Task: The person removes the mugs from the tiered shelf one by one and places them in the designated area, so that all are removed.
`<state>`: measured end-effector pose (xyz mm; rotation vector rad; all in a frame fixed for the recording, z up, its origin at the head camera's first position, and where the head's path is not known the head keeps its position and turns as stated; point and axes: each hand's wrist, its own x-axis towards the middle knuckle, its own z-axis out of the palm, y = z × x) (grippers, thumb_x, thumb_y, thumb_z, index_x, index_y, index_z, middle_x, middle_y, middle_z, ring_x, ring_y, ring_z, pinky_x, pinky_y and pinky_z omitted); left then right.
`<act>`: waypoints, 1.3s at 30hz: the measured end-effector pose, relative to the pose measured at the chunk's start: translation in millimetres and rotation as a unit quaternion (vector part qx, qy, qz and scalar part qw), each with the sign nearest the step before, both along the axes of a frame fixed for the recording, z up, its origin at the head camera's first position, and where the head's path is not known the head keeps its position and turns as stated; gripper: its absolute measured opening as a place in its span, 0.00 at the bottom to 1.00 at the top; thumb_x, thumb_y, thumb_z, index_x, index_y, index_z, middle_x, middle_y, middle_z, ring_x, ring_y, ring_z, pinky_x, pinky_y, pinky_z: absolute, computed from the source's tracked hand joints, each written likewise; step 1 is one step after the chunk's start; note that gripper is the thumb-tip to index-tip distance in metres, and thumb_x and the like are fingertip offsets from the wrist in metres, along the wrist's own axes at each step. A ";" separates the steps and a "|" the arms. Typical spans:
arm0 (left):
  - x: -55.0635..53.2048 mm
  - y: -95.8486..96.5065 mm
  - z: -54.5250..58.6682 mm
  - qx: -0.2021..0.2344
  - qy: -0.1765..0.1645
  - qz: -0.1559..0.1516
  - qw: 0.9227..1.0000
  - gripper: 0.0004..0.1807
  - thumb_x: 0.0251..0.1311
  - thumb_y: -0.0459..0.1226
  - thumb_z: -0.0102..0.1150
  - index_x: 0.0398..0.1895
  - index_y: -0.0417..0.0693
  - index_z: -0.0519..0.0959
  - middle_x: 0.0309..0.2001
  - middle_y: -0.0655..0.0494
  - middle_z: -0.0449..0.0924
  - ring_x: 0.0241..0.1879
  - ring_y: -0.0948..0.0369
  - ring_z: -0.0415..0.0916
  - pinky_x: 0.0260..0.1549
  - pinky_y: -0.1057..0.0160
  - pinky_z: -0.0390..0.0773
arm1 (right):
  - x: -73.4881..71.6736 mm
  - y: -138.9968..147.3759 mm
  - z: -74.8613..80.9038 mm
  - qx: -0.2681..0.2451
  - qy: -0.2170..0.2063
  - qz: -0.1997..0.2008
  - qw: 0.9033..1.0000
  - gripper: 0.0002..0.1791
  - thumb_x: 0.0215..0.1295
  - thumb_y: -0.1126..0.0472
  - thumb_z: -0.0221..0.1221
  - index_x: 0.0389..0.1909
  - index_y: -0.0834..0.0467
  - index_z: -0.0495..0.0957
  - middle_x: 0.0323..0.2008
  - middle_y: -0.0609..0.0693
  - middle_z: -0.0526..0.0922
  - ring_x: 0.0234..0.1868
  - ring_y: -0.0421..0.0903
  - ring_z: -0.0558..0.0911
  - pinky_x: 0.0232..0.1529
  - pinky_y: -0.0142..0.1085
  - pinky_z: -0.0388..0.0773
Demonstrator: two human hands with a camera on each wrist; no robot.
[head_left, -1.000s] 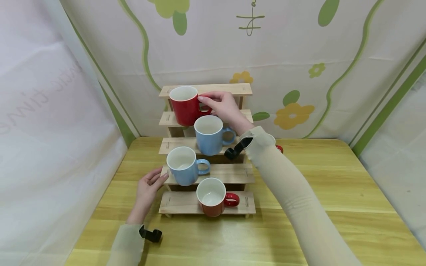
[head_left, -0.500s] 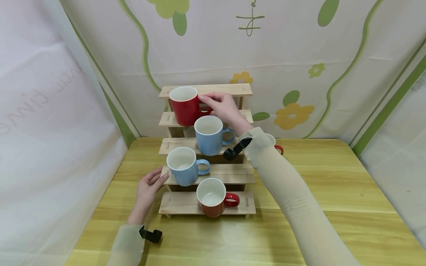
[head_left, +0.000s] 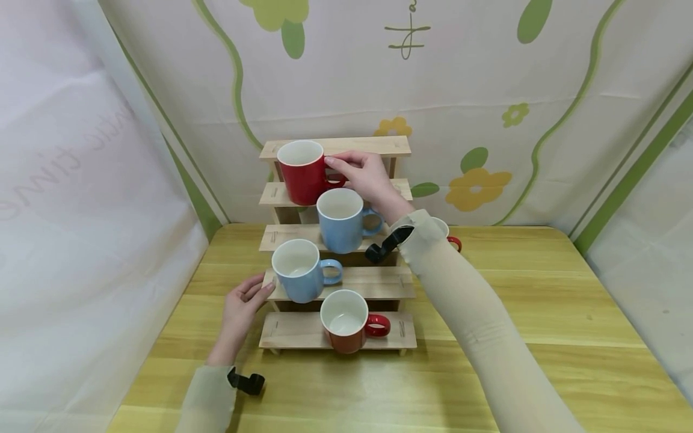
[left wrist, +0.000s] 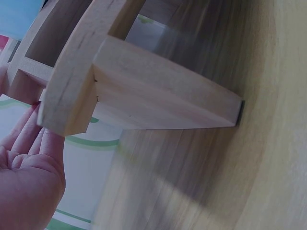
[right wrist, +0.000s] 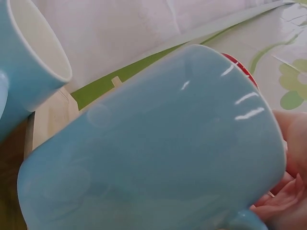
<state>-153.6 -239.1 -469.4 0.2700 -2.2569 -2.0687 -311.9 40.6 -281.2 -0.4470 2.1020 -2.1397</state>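
My right hand pinches the handle of a red mug on the second shelf from the top of a wooden tiered rack. The mug stands upright at the left of that shelf. My left hand holds the left end of the rack's second-lowest shelf, thumb on the board; in the left wrist view its fingers reach behind the wood. A light blue mug stands on the middle shelf below my right hand; it hides most of the red mug in the right wrist view.
Another light blue mug stands on the second-lowest shelf, and a red mug with white inside on the lowest. Behind my right sleeve, a red-handled mug is partly hidden on the wooden table. Patterned cloth hangs behind.
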 end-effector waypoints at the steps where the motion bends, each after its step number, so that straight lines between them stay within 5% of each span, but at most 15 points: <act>1: -0.2 0.2 0.0 0.000 -0.002 0.000 1.000 0.29 0.69 0.43 0.66 0.67 0.38 0.74 0.59 0.43 0.80 0.50 0.67 0.81 0.50 0.69 0.79 | 0.4 0.4 0.1 0.002 0.001 -0.001 1.000 0.18 0.68 0.51 0.67 0.53 0.56 0.85 0.48 0.52 0.87 0.48 0.50 0.86 0.52 0.42 0.83; 21: 0.0 0.5 0.7 0.003 0.002 -0.003 1.000 0.28 0.70 0.43 0.65 0.67 0.37 0.73 0.59 0.43 0.80 0.50 0.66 0.81 0.51 0.68 0.79 | 8.8 4.3 1.0 -0.049 0.064 -0.036 0.996 0.15 0.65 0.57 0.70 0.48 0.60 0.86 0.44 0.57 0.88 0.46 0.54 0.87 0.44 0.45 0.86; 39: 0.2 0.2 -1.7 0.003 0.006 -0.002 1.000 0.28 0.69 0.43 0.66 0.67 0.37 0.74 0.58 0.43 0.81 0.50 0.66 0.81 0.51 0.69 0.79 | 26.3 29.5 13.9 -0.134 0.116 -0.035 0.983 0.15 0.67 0.63 0.68 0.51 0.64 0.85 0.47 0.59 0.87 0.47 0.58 0.86 0.49 0.57 0.81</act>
